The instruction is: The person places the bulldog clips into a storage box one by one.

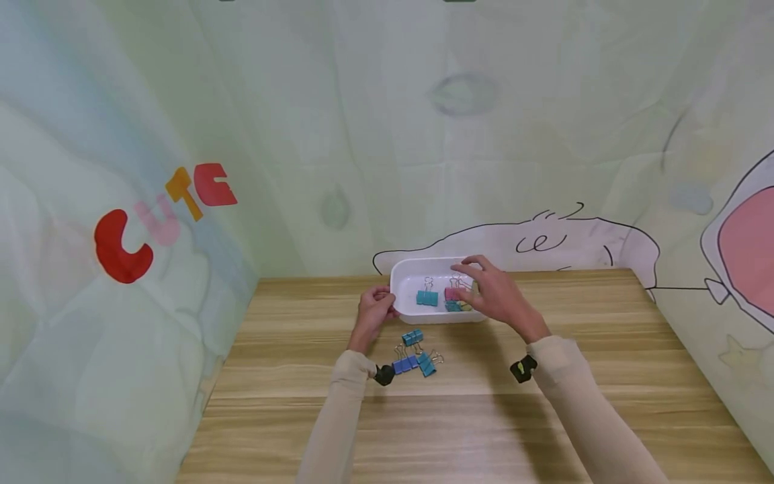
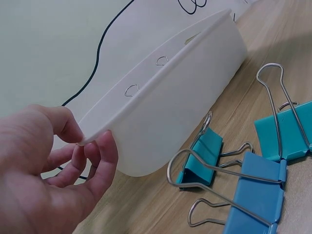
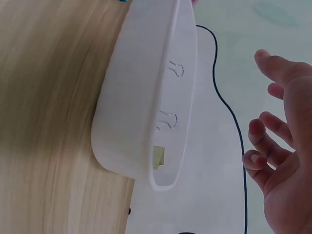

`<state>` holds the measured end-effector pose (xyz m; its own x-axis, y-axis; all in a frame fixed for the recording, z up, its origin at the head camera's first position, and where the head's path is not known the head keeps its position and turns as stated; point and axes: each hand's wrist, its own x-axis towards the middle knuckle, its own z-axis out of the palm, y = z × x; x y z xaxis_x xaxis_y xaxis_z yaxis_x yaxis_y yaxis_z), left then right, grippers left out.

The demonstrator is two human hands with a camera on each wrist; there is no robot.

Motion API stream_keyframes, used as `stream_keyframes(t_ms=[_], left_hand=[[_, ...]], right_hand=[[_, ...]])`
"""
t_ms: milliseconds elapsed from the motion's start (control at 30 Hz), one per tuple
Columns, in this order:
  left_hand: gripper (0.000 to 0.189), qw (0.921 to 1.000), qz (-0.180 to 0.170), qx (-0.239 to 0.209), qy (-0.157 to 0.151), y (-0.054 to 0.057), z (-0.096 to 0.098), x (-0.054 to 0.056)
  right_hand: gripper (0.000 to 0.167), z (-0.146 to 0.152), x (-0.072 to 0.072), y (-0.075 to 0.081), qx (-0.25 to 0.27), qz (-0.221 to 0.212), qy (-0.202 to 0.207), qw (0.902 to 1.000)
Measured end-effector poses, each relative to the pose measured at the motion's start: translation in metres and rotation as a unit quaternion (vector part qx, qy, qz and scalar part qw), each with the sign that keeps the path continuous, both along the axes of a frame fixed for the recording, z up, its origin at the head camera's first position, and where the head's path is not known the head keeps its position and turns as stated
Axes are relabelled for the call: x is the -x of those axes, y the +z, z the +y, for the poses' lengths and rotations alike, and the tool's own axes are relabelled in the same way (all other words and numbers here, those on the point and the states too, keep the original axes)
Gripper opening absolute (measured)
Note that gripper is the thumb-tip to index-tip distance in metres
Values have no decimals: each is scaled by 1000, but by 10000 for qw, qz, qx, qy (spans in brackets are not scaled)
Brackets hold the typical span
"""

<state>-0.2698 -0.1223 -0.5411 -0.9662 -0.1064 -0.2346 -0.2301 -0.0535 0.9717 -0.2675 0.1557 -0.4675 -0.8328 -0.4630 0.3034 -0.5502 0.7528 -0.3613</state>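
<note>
Stage: work partway, by judgement, clips being divided between tray and table; direction of transfer cannot be told from these views

Container: one white plastic tray (image 1: 423, 320), near the back edge of the table (image 1: 447, 423)

Inside the tray: one teal binder clip (image 1: 427, 299), lying alone left of centre; toward the right end, one pink binder clip (image 1: 451, 294), one second teal binder clip (image 1: 453, 306) and one yellow binder clip (image 1: 465, 306), clustered, partly hidden by the hand above

Outside the tray: three, bunched on the person's side of it; one third teal binder clip (image 1: 413, 337) nearest the tray, one blue binder clip (image 1: 405, 365), one fourth teal binder clip (image 1: 426, 364); seemingly the remainder, if the tray is being filled

Left hand (image 1: 373, 312): thumb and fingers pinching the tray's rim at its left end

Right hand (image 1: 498, 296): over the tray's right end, fingers spread and slightly bent, nothing between them

Surface: wood-grain finish, pale brown, light and dark bands running crosswise

Room: printed fabric backdrop (image 1: 387, 168) on three sides; coloured lettering "CUTE" (image 1: 105, 245) at left; black-outlined pale figure (image 1: 471, 238) behind the tray; pink balloon shape (image 1: 750, 249) at right
</note>
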Motion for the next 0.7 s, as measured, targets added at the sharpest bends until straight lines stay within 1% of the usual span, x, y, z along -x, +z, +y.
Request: stream_keyframes(t_ms=[233,333,367,500,567,600,700], left_hand=[[38,10000,-5,-28,-65,0,-1,-1],[40,9999,-52,-32,-148,1,-3,0],[40,9998,-79,-15,-173,5,-2,-1],[40,9999,-78,32,-135,5,-2,-1],[39,10000,-17,43,-78,4,-1,-2],[39,10000,11,36,-47,0,-2,0],[40,10000,27,54,-29,-1,-2,1]], right_hand=[[55,-7,-16,-9,228,-117,308,9992],[56,-11,-21,-12,218,-296,400,9985],[57,-12,-23,-13,199,-350,444,9982],[58,-18,-30,-20,228,-283,749,9965],[57,-22,-35,-25,298,-187,937,9950],[55,-24,-38,-28,315,-165,1021,9941],[55,-28,-48,-36,342,-367,1187,9917]])
